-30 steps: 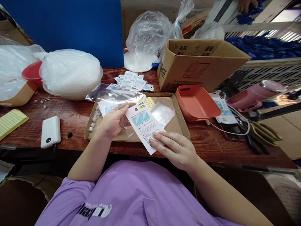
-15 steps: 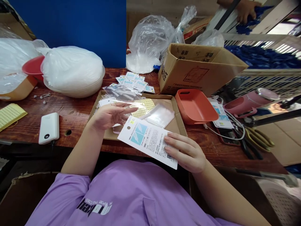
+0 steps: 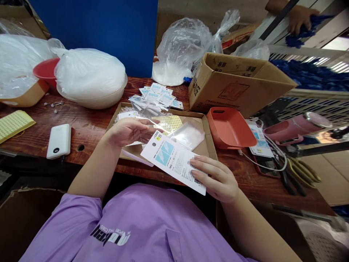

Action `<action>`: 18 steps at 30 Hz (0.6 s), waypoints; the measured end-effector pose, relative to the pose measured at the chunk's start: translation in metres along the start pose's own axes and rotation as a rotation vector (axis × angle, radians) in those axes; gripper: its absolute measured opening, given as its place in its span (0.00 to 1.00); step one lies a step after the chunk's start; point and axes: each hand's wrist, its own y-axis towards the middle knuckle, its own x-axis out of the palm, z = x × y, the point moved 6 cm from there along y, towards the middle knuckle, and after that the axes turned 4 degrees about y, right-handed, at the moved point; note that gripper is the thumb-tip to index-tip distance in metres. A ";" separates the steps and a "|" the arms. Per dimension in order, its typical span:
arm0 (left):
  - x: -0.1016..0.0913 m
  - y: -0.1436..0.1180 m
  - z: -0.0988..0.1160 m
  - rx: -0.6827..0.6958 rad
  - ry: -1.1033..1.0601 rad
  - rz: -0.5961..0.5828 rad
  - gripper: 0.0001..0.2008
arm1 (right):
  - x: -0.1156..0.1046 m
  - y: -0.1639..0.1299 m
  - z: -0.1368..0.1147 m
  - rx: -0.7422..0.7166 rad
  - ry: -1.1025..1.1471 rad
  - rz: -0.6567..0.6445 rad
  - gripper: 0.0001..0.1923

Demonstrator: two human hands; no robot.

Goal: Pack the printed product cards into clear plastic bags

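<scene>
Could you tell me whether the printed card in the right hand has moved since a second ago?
Yes. The printed card has come down and toward the person, off the cardboard tray; the right hand holds it over the table's near edge.

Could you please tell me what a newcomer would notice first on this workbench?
Most likely the white printed card at centre, held by the right hand over the table's near edge, while the left hand pinches a clear plastic bag above the flat cardboard tray. Right of it sits an orange plastic bin.
</scene>
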 end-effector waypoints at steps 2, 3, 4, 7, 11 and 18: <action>0.002 0.000 -0.001 -0.072 0.019 0.001 0.18 | -0.002 0.001 0.001 0.011 0.019 0.003 0.12; 0.002 -0.001 -0.001 -0.112 0.035 0.000 0.19 | -0.003 0.002 0.002 0.015 0.032 0.003 0.12; 0.003 -0.001 0.001 -0.124 0.048 0.010 0.20 | -0.004 0.003 0.002 0.018 0.046 0.002 0.12; 0.004 -0.001 0.003 -0.178 0.109 0.046 0.22 | -0.006 0.006 0.003 0.032 0.078 -0.009 0.12; 0.006 -0.003 0.005 -0.202 0.132 0.055 0.23 | -0.007 0.007 0.004 0.038 0.011 -0.014 0.13; 0.013 0.001 -0.001 -0.176 0.094 -0.111 0.17 | 0.006 -0.003 0.008 0.030 -0.117 -0.032 0.20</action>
